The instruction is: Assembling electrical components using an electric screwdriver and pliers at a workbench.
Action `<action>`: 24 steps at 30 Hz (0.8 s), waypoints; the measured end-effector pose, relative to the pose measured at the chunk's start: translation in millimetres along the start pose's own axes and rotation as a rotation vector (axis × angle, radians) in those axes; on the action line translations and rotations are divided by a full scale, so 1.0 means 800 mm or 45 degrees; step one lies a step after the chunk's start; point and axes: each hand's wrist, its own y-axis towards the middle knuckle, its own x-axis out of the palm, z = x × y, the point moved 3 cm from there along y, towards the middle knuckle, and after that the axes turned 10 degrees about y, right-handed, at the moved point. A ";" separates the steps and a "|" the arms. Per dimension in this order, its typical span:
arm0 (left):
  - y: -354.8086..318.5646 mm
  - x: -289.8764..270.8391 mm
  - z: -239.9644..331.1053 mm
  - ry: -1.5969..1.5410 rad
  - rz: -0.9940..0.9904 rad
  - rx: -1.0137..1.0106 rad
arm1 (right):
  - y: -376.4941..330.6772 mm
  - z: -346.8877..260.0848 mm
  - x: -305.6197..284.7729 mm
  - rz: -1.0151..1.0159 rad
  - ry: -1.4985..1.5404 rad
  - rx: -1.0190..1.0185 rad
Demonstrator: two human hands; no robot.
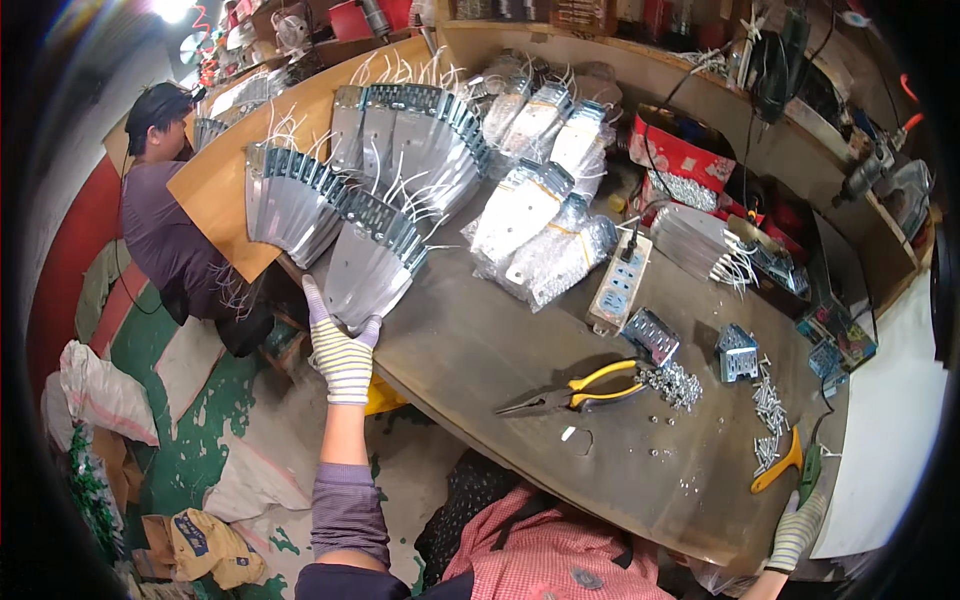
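My left hand (341, 355), in a striped knit glove, grips the narrow near end of a fanned stack of grey metal plates (370, 270). Its thumb is on the right side and a finger reaches up the left. White wires and dark perforated brackets line the stack's far end. At the table's right edge, my gloved right hand (797, 532) is closed around the lower end of a green corded tool (809, 472); its fingers are partly hidden. Beside that tool lies a yellow-orange handle (780, 464).
Long-nose pliers (590, 388) lie mid-table by a pile of nuts (674, 386). Screws (768, 410), loose brackets (738, 352) and a power strip (620, 278) sit to the right. Wrapped plate bundles (545, 225) stand farther back. Another person (165, 200) sits at far left.
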 end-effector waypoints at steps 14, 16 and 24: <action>0.074 0.001 -0.036 0.077 0.154 0.030 | 0.002 0.006 0.008 0.069 -0.029 -0.017; 0.092 0.003 -0.051 -0.004 0.158 0.042 | 0.002 0.019 0.016 0.155 -0.072 -0.081; 0.120 0.004 -0.085 0.059 0.239 0.030 | -0.001 0.016 0.019 0.195 -0.107 -0.063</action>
